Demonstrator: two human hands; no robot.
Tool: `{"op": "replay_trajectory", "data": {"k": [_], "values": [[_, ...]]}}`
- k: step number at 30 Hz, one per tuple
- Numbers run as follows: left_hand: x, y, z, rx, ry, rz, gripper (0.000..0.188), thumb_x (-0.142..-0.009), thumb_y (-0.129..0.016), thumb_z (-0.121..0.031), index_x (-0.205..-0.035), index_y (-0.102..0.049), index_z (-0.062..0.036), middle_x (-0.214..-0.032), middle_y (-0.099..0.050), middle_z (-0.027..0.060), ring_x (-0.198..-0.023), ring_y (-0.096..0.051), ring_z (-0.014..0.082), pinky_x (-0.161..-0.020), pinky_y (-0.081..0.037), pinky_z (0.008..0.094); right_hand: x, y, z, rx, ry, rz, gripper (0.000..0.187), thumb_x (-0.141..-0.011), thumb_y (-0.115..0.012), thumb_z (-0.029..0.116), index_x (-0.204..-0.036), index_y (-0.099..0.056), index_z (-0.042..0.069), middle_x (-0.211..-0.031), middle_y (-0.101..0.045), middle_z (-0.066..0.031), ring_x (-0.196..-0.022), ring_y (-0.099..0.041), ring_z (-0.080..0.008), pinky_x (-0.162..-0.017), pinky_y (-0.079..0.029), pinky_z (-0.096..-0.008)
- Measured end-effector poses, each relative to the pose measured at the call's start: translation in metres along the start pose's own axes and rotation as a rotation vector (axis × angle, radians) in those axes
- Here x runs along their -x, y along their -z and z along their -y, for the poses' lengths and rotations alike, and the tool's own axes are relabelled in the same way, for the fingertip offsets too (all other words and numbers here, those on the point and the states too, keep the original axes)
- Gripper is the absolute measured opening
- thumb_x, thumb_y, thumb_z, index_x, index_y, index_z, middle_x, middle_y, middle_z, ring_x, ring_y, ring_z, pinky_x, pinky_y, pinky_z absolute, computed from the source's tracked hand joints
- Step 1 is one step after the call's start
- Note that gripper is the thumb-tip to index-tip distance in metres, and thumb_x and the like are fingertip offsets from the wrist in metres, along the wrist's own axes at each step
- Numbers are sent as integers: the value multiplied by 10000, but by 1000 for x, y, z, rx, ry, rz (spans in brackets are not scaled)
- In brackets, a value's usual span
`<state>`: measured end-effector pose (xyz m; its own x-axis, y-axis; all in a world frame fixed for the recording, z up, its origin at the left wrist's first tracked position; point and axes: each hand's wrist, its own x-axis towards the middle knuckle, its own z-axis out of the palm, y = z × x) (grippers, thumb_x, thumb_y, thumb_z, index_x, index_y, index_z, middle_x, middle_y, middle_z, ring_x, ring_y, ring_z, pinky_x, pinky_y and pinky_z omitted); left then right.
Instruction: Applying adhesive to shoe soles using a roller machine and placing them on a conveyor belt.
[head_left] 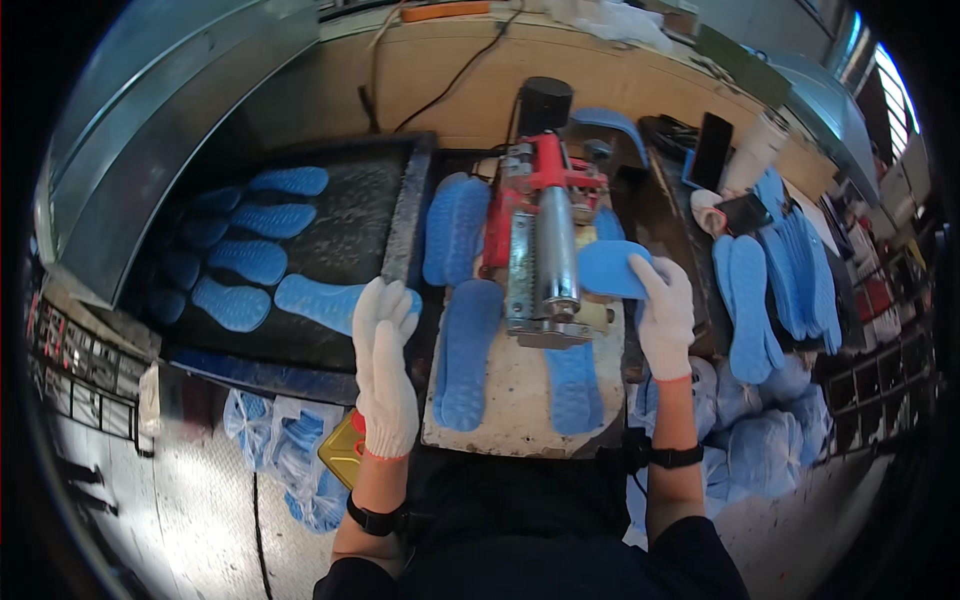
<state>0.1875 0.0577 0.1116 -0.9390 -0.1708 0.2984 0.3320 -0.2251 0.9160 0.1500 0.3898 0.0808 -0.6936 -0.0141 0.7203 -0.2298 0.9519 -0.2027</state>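
Note:
My left hand [385, 365], in a white knit glove, lies over the near end of a light blue insole [312, 298] on the black bed at left. Its fingers are stretched out and partly cover that end. With thumb and fingers my right hand [665, 310], also gloved, grips another blue insole [612, 268] beside the steel roller [556, 245] of a red roller machine [540, 185]. Blue insoles [468, 350] lie stacked on the pale board left of the roller, and more insoles [573, 390] lie at its near right.
Several insoles [250, 260] lie in rows on the black bed [350, 200], under a metal hood [170, 130]. At right, insole bundles [800, 270] sit near a phone [708, 150] and a pale bottle [757, 150]. Filled plastic bags [765, 450] stand below; a yellow can [343, 450] is at lower left.

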Motion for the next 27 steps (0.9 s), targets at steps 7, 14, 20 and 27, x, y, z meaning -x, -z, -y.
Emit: {"op": "replay_trajectory", "data": {"k": [7,14,20,27], "values": [[-45,-75,6,241,6,337,779,-994,-410,-474,-1590,-154,-43,-1636,-220,168,-1508,-244,298,-1215,-202,433,-29,9,32,-158,179,98,527,-818,-616,-65,-1311,-622,122,-1243,-607,-150,-1097,-600,-342,-932,-504,-400],[-88,-91,57,-169,-146,361,589,-1064,-387,-326,-1548,-265,-15,-1575,-333,179,-1455,-339,256,-1192,-254,335,40,-7,27,-770,-490,-191,311,-994,-583,74,-1299,-594,20,-1176,-663,-104,-962,-631,-181,-853,-512,-312],[-86,-67,100,-320,-74,325,603,-1058,-404,-384,-1530,-297,-23,-1518,-375,224,-1435,-341,360,-1192,-254,388,93,-42,18,-759,-727,23,270,-1038,-502,167,-1226,-611,7,-1019,-660,-57,-835,-580,-90,-741,-476,-232],[-53,-29,118,-112,201,496,676,-1068,-286,-501,-1576,-233,-58,-1620,-286,124,-1507,-243,245,-1215,-166,320,98,-81,40,-125,-100,258,287,-924,-583,163,-1163,-658,23,-1117,-639,-219,-1091,-562,-394,-1017,-390,-502]]}}
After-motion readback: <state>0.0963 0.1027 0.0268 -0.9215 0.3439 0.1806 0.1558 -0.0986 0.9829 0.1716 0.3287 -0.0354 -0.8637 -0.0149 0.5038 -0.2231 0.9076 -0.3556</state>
